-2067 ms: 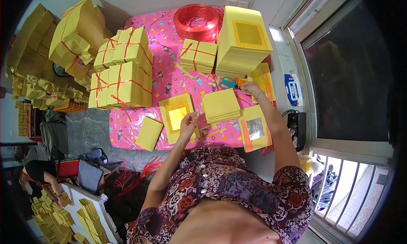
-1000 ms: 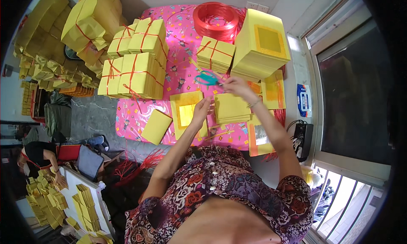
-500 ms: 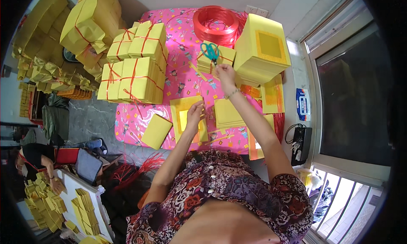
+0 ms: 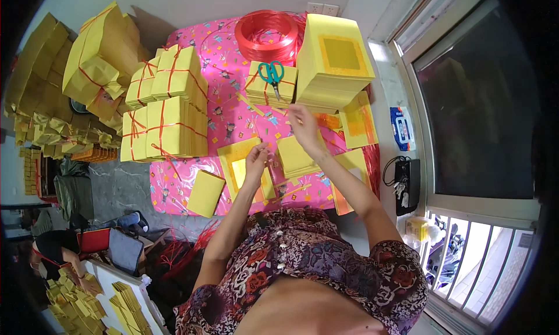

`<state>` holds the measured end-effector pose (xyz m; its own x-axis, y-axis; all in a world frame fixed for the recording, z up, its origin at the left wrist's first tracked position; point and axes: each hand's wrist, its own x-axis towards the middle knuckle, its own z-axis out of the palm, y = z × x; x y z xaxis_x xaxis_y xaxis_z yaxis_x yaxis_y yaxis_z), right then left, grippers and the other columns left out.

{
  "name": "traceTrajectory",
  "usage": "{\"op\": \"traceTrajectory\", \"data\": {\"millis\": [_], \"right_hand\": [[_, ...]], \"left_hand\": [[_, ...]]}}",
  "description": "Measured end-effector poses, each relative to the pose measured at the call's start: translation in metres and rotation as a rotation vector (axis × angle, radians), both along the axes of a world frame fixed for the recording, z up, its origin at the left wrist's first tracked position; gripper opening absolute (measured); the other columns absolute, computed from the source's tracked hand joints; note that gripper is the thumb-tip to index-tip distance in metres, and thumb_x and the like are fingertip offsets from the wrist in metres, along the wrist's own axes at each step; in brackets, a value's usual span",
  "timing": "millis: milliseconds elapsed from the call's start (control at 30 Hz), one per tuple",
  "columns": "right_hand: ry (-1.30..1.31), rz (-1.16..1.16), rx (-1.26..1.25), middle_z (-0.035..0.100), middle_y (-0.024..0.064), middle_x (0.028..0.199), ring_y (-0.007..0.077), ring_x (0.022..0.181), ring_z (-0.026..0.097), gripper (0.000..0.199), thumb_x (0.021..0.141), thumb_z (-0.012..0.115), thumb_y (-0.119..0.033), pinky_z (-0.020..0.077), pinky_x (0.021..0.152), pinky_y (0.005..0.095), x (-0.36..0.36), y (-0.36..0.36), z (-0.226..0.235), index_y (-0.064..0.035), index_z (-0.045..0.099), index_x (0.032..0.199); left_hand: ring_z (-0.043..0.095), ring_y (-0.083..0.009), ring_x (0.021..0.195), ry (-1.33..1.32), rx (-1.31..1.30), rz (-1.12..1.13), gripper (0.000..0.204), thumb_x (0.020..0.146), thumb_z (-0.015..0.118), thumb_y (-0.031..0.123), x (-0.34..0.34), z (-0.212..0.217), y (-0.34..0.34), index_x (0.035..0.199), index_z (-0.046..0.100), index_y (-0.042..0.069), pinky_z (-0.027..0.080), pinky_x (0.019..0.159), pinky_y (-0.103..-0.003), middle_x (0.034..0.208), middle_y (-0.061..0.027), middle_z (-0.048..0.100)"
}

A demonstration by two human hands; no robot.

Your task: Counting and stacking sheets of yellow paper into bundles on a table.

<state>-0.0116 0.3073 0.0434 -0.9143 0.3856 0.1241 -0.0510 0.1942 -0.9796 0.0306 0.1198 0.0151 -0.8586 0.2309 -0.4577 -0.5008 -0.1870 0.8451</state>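
Observation:
Teal-handled scissors (image 4: 271,74) lie on a flat bundle of yellow paper (image 4: 253,90) tied with red strip. My right hand (image 4: 304,128) is just in front of their blades, apart from them, with its fingers loosely out and nothing visible in them. My left hand (image 4: 255,162) hovers by a yellow sheet (image 4: 232,154) with a brighter yellow patch, its fingers curled together; whatever they pinch, if anything, cannot be made out. Between and below my hands sits a low stack of yellow paper (image 4: 294,159). A small yellow packet (image 4: 206,193) rests left of the sheet.
Tied yellow bundles (image 4: 164,125) stand at the table's left. Behind are a red strapping coil (image 4: 266,37) and a tall yellow paper stack (image 4: 329,61). Yellow offcuts (image 4: 289,194) lie on the pink tablecloth (image 4: 174,181). At lower left, another person's hand (image 4: 87,282) is among yellow pieces.
My right hand has let go of the scissors, leaving them on the tied bundle, and has drawn back toward me. My left fingers look more curled. The whole view has shifted slightly.

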Motion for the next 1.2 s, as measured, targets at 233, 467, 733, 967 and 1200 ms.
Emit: {"op": "traceTrajectory", "data": {"millis": [233,467,733,967,1200], "right_hand": [[0.031,-0.453,0.055,0.061,0.0068,0.102,0.0132,0.091,0.058,0.026,0.096,0.053,-0.02,0.0487,0.074,0.0251,0.037,0.14,0.011,-0.0027,0.053,0.115],[-0.325,-0.196,-0.434,0.046,0.0175,0.134,0.0278,0.126,0.043,0.056,0.097,0.043,-0.045,0.0387,0.099,0.0414,0.0,0.208,0.032,-0.0024,0.043,0.134],[-0.404,-0.043,-0.56,0.054,0.0076,0.118,0.0201,0.105,0.052,0.038,0.098,0.039,-0.04,0.0402,0.087,0.0353,-0.022,0.208,0.016,-0.0152,0.049,0.125],[-0.317,-0.027,-0.588,0.054,0.0078,0.119,0.0194,0.104,0.054,0.037,0.099,0.039,-0.038,0.0429,0.086,0.0331,-0.013,0.206,0.015,-0.0143,0.047,0.127],[-0.341,-0.048,-0.612,0.052,0.0095,0.121,0.0208,0.106,0.054,0.038,0.099,0.041,-0.035,0.046,0.087,0.0347,-0.013,0.205,0.013,-0.0108,0.045,0.128]], "left_hand": [[0.061,-0.0151,0.097,0.166,-0.013,-0.092,0.029,0.097,0.047,0.015,-0.066,0.034,0.023,0.124,0.054,0.008,0.051,0.08,-0.03,0.109,-0.0039,0.061],[0.055,-0.0208,0.11,0.061,0.024,-0.225,0.041,0.099,0.043,0.017,-0.123,0.056,0.084,0.137,0.042,0.004,0.047,0.092,-0.036,0.122,-0.0091,0.056],[0.053,-0.0178,0.104,0.085,-0.163,-0.447,0.05,0.094,0.045,0.011,-0.125,0.031,0.113,0.143,0.034,0.006,0.046,0.087,-0.034,0.126,-0.0054,0.051],[0.051,-0.0143,0.095,0.387,-0.342,-0.307,0.064,0.092,0.048,0.008,-0.1,-0.012,0.141,0.149,0.02,0.007,0.047,0.074,-0.029,0.131,-0.0083,0.045],[0.047,-0.0249,0.112,0.293,-0.171,-0.228,0.066,0.091,0.047,0.009,-0.093,0.002,0.144,0.149,0.016,0.003,0.04,0.097,-0.033,0.14,-0.0187,0.031]]}}
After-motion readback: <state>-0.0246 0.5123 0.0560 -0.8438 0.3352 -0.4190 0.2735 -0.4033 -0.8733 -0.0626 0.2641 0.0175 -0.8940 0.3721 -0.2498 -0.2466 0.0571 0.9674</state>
